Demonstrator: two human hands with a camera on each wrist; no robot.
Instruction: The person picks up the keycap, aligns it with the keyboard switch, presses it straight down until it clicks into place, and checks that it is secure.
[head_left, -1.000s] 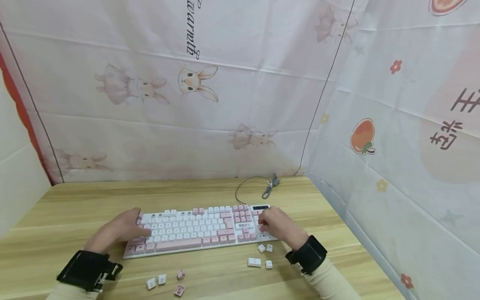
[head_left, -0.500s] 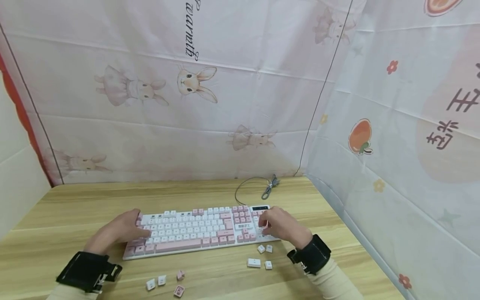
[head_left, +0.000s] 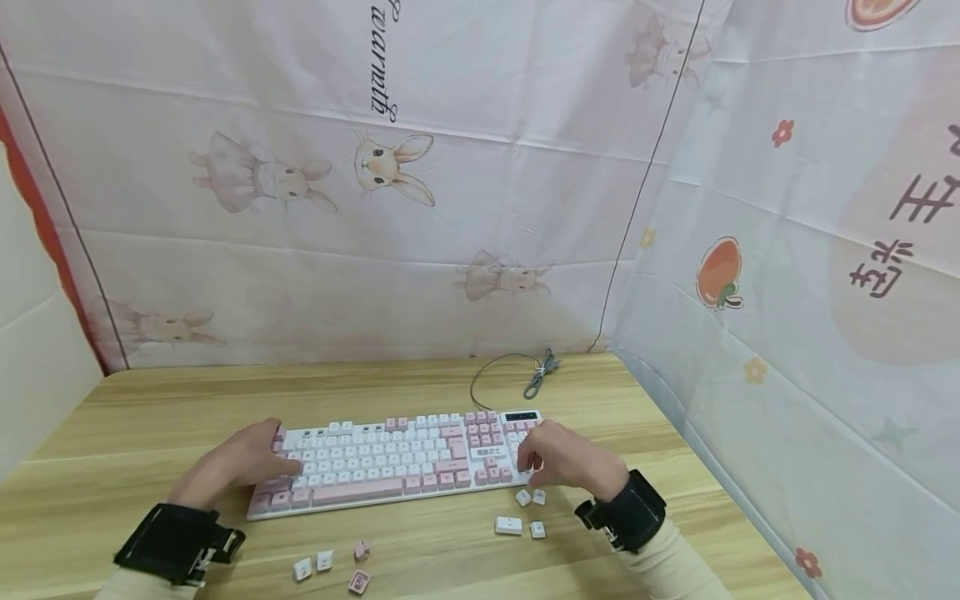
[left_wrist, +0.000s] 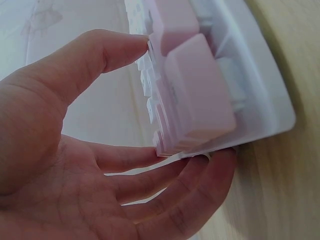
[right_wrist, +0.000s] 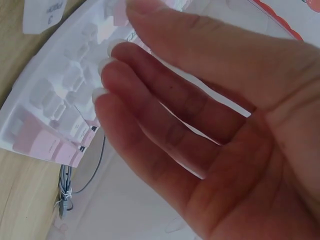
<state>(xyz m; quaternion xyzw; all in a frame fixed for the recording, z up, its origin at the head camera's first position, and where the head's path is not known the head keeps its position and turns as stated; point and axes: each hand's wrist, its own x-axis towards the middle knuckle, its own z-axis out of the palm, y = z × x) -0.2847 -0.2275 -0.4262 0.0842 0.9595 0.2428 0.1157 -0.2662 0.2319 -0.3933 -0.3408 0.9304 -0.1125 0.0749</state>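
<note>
A pink-and-white keyboard [head_left: 375, 462] lies on the wooden table. My left hand [head_left: 240, 458] holds its left end: in the left wrist view the thumb [left_wrist: 120, 52] rests on the keys and the fingers are curled against the edge beside large pink keycaps [left_wrist: 200, 90]. Over the lower number pad hovers my right hand [head_left: 573, 458], fingers loosely bent. Nothing shows between them in the right wrist view, though the thumb hides the index fingertip. Bare switch positions [right_wrist: 70, 75] show on the number pad there. Just below that hand, several white keycaps [head_left: 508, 525] lie on the table.
Two white keycaps [head_left: 302, 569] and two pink ones [head_left: 359, 581] lie on the table [head_left: 435, 558] in front of the keyboard. Behind it runs a tied grey cable [head_left: 534, 382]. A printed cloth [head_left: 337, 275] hangs at the back and right.
My right hand has shifted slightly right and toward the table's front, over the lower part of the number pad. The left hand and the keyboard stay in place.
</note>
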